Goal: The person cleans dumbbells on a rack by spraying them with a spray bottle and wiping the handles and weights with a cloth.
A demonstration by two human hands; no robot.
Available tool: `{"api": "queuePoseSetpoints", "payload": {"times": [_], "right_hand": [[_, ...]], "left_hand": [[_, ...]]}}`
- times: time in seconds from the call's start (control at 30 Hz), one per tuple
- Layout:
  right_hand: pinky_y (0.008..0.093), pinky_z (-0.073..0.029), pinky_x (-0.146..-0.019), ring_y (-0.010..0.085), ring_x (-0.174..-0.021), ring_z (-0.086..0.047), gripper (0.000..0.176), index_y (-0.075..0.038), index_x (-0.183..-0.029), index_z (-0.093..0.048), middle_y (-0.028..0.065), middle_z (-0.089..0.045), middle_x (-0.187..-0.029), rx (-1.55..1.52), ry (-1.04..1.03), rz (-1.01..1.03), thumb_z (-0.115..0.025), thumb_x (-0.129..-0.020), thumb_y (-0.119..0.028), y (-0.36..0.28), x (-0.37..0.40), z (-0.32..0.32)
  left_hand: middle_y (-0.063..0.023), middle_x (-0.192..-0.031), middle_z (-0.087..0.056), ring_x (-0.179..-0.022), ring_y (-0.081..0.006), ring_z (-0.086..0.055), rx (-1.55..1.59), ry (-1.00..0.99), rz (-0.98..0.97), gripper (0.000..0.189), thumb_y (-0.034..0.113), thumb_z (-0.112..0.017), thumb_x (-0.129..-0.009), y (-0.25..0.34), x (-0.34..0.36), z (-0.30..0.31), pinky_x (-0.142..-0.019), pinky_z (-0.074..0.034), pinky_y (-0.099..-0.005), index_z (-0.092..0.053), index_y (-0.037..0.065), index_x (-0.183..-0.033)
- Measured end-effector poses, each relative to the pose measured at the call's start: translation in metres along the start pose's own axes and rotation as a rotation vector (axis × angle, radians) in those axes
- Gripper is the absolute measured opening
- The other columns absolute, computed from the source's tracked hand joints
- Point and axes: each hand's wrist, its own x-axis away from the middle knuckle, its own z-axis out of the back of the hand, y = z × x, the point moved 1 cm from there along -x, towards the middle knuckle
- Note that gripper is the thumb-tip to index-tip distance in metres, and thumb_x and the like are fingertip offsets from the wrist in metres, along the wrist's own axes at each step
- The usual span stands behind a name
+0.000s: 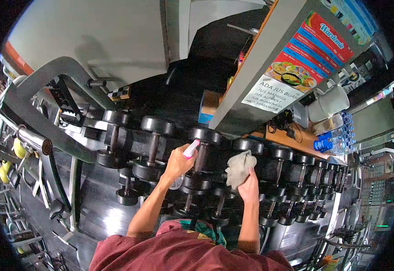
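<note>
My left hand point(181, 163) is closed round the neck of a spray bottle point(189, 150) with a white and pink nozzle. The nozzle is over a black dumbbell point(205, 136) on the rack, and the clear bottle body shows partly below my hand. A crumpled grey cloth point(241, 169) is gripped in my right hand point(248, 186). The cloth hangs in front of another dumbbell point(248, 145), whose handle it hides.
More dumbbells point(280, 153) stand in two rows to both sides. At the left is a grey machine frame point(48, 113). Behind the rack rises a counter panel with a menu poster point(312, 49); water bottles point(338, 141) stand on a wooden shelf point(296, 145).
</note>
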Motion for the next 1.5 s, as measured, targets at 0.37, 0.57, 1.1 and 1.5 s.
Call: {"api": "queuePoseSetpoints", "payload": {"times": [0.37, 0.57, 1.1, 1.5], "right_hand": [[0.0433, -0.036, -0.098, 0.0326, -0.112, -0.048, 0.045, -0.012, -0.122, -0.055, 0.0141, -0.056, -0.112, 1.927, -0.304, 1.078, -0.056, -0.078, -0.009, 0.059, -0.112, -0.084], [0.0470, -0.029, -0.100, 0.0257, -0.113, -0.048, 0.026, -0.018, -0.101, -0.068, 0.0064, -0.061, -0.108, 2.631, -0.659, 0.964, -0.051, -0.082, -0.020, 0.136, -0.161, -0.116], [0.0364, -0.044, -0.092, 0.0216, -0.112, -0.051, 0.026, -0.019, -0.098, -0.064, 0.0019, -0.060, -0.104, 1.945, -0.611, 1.111, -0.056, -0.076, -0.008, 0.072, -0.140, -0.110], [0.0374, -0.048, -0.071, 0.0334, -0.091, -0.062, 0.031, 0.002, -0.117, -0.050, 0.0212, -0.063, -0.097, 1.340, 0.416, 0.508, -0.053, -0.089, -0.010, 0.085, -0.122, 0.033]], "left_hand": [[-0.0172, -0.068, -0.061, -0.065, -0.0298, -0.064, 0.191, 0.074, -0.086, 0.017, 0.016, -0.059, -0.083, 0.001, 0.026, 0.004, -0.060, -0.048, -0.0351, -0.061, 0.000, -0.086], [-0.0145, -0.078, -0.064, -0.071, -0.0201, -0.063, 0.238, -0.082, 0.135, 0.013, 0.012, -0.059, -0.081, -0.033, 0.061, 0.004, -0.066, -0.049, -0.0323, -0.061, 0.001, -0.088], [-0.0005, -0.069, -0.058, -0.056, -0.0061, -0.050, 0.285, -0.155, 0.046, 0.011, 0.012, -0.061, -0.083, -0.045, 0.081, -0.007, -0.049, -0.041, -0.0228, -0.060, 0.003, -0.088], [-0.0112, -0.073, -0.061, -0.065, -0.0179, -0.059, 0.245, -0.215, -0.052, 0.014, 0.012, -0.062, -0.081, -0.073, 0.071, -0.028, -0.062, -0.047, -0.0302, -0.062, 0.001, -0.090]]}}
